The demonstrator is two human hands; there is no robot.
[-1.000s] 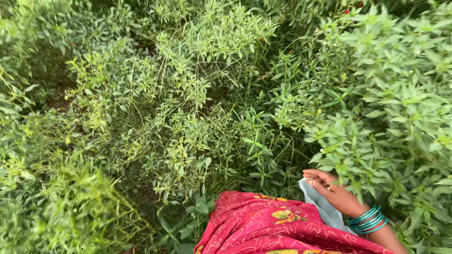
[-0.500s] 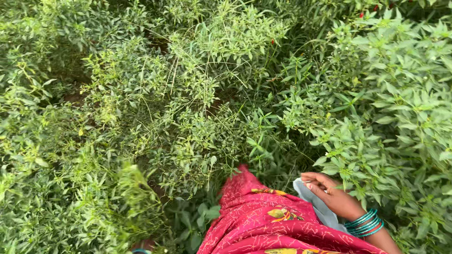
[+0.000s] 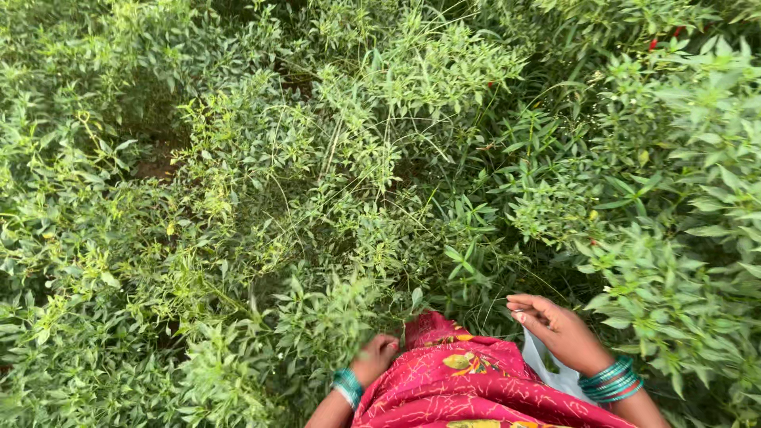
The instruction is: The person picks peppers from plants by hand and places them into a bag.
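The pale plastic bag (image 3: pixel 547 366) hung just under the right hand (image 3: pixel 559 329), low at the right of the view, pressed against the red patterned cloth (image 3: pixel 468 384) that covered the person's lap; only a narrow strip of it showed, the rest being hidden by the wrist and the cloth; the right hand lay over its upper edge with the fingers curled and drawn together, but whether they actually gripped the bag could not be told, since the contact was covered by the hand itself; teal bangles (image 3: pixel 610 382) ringed that wrist, and the forearm ran off the bottom edge. The left hand (image 3: pixel 374 357) was at the lower middle, closed into a loose fist at the foot of a leafy bush (image 3: pixel 317 317); its fingertips were buried among the leaves, so what it held, if anything, was hard to make out; a teal bangle (image 3: pixel 347 386) sat on that wrist. Dense green plants (image 3: pixel 341 158) filled everything beyond; a few small red pods (image 3: pixel 653 43) showed far off at the upper right, too small to make out clearly; a patch of bare soil (image 3: pixel 158 165) showed between stems at the left.
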